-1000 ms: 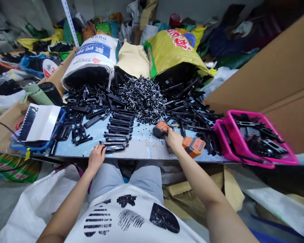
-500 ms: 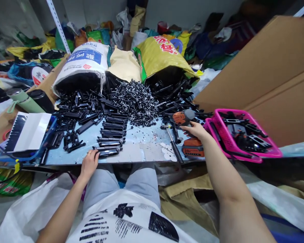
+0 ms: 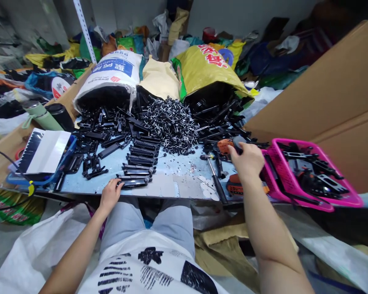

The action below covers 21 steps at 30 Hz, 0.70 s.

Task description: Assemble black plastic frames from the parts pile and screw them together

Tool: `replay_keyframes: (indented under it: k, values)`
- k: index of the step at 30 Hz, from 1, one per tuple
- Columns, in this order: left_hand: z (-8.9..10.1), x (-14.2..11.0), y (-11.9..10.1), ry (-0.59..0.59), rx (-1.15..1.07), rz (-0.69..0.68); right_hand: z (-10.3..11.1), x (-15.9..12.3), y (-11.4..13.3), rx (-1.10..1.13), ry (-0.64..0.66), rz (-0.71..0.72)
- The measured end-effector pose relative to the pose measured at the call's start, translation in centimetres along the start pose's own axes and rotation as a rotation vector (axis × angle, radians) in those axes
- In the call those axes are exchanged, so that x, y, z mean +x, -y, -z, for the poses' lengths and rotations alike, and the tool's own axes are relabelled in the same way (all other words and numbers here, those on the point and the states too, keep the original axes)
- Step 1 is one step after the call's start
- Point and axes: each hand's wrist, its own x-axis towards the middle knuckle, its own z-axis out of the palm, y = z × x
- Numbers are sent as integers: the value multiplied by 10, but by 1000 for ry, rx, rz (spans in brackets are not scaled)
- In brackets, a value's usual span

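Observation:
My left hand (image 3: 111, 193) is at the table's front edge, its fingers closed on the left end of the nearest black plastic part (image 3: 135, 183). That part lies at the front of a row of similar long black pieces (image 3: 141, 159). On the right, my right hand (image 3: 249, 160) is closed over the rear of an orange and grey cordless drill (image 3: 225, 145). The drill's battery (image 3: 235, 185) rests on the table below, and my wrist partly covers the tool. A hammer (image 3: 215, 179) with a black grip lies just left of the drill.
A heap of small black-headed metal pins (image 3: 171, 126) sits mid-table. Behind it are a white sack (image 3: 110, 71), a beige sack (image 3: 159, 77) and a yellow sack (image 3: 211, 73). Pink baskets (image 3: 317, 143) stand right, beside a cardboard sheet (image 3: 322, 94). A blue tray (image 3: 70, 149) and a green flask (image 3: 41, 116) are left.
My right hand has shifted from the drill's handle up over its rear end. My left hand stays at the nearest black part. The whole view has swung slightly left.

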Motion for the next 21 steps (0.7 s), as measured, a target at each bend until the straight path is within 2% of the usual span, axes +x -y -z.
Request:
replay_keyframes:
  k: [1, 3, 7, 10, 14, 21]
  values:
    - [-1, 1, 0, -6, -13, 8, -1, -4, 23, 41, -9, 75]
    - [-2, 3, 1, -13, -38, 21, -14, -11, 76, 146, 103, 275]
    - [-1, 4, -1, -3, -62, 26, -65, -18, 178, 280, 411, 672]
    - [0, 4, -2, -11, -70, 41, -101, -14, 234, 222, 525, 805]
    - [0, 4, -3, 1, -83, 84, -129, -2, 274, 154, 582, 838]
    - [-1, -1, -5, -12, -124, 140, -151, 10, 289, 107, 662, 838]
